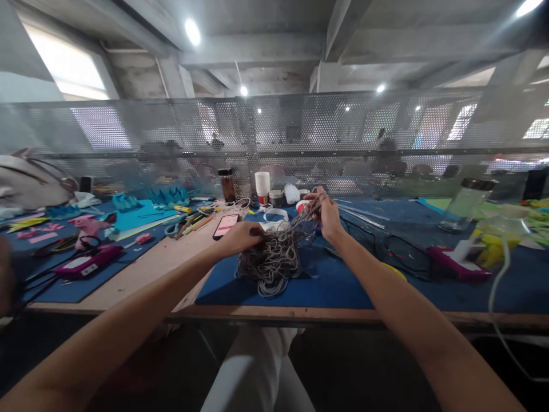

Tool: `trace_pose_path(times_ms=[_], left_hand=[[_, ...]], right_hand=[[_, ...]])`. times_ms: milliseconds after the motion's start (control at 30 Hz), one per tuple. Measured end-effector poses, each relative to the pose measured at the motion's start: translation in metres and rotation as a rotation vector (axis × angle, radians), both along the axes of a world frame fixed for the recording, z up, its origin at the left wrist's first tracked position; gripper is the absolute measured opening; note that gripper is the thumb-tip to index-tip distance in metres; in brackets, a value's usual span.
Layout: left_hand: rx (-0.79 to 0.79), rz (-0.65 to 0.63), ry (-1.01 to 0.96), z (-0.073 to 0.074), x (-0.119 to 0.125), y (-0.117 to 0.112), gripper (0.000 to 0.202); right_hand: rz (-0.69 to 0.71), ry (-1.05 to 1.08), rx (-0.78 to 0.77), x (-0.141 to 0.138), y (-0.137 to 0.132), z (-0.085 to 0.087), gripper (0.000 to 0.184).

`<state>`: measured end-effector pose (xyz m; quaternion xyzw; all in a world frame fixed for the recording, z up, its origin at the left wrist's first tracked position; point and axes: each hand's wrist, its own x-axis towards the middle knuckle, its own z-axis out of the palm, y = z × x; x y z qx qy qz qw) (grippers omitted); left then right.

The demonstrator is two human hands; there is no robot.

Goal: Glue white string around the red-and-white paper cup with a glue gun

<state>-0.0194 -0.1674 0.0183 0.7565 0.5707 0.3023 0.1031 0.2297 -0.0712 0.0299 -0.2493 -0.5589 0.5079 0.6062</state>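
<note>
Grey tangled cord heap [272, 264] sits on blue felt mat [343, 289], near the front edge of wooden workbench [141, 269]. Left hand [242, 236] lies on the heap's top left, fingers curled together, pressing down on it. Right hand [329, 216] is raised just right of the heap, thumb and fingers pinching a few thin grey strands [302, 222] stretched taut up from it. Progress, judged: early. Only those strands are free, the bulk is one knotted mass, and no tidy coil is visible. Red-screened phone [226, 225] lies just beyond left hand; white paper cup stack [262, 184] stands farther back.
</note>
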Motion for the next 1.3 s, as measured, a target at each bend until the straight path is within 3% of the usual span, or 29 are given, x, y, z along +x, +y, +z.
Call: trace_pose_path(times_ms=[233, 433, 633, 800, 967, 1067, 1167, 1300], left_hand=[[0.097, 0.109, -0.202, 0.007, -0.018, -0.017, 0.021], [0.168, 0.286, -0.166, 0.015, -0.040, -0.036, 0.033], [0.211, 0.353, -0.232, 0.009, -0.066, -0.037, 0.037], [0.099, 0.252, -0.669, 0.007, -0.062, -0.039, 0.036], [-0.112, 0.060, -0.919, 0.015, -0.049, -0.047, 0.039], [-0.183, 0.002, -0.982, 0.018, -0.043, -0.048, 0.038], [-0.224, -0.009, -0.990, 0.023, -0.034, -0.050, 0.040], [-0.267, -0.068, -0.982, 0.030, -0.019, -0.053, 0.043]], right_hand=[[-0.062, 0.023, -0.137, 0.015, 0.016, 0.006, 0.062], [-0.202, 0.041, -0.114, 0.023, 0.032, 0.000, 0.063], [-0.376, -0.016, -0.071, 0.025, 0.037, -0.003, 0.057], [-0.328, 0.064, -0.098, 0.024, 0.034, -0.003, 0.045], [-0.182, 0.056, -0.060, 0.020, 0.033, -0.006, 0.029], [-0.018, -0.203, 0.066, 0.020, 0.032, -0.008, 0.031], [0.167, -0.720, 0.352, 0.022, 0.028, -0.011, 0.043], [0.141, -1.197, 0.628, 0.022, 0.021, -0.011, 0.055]])
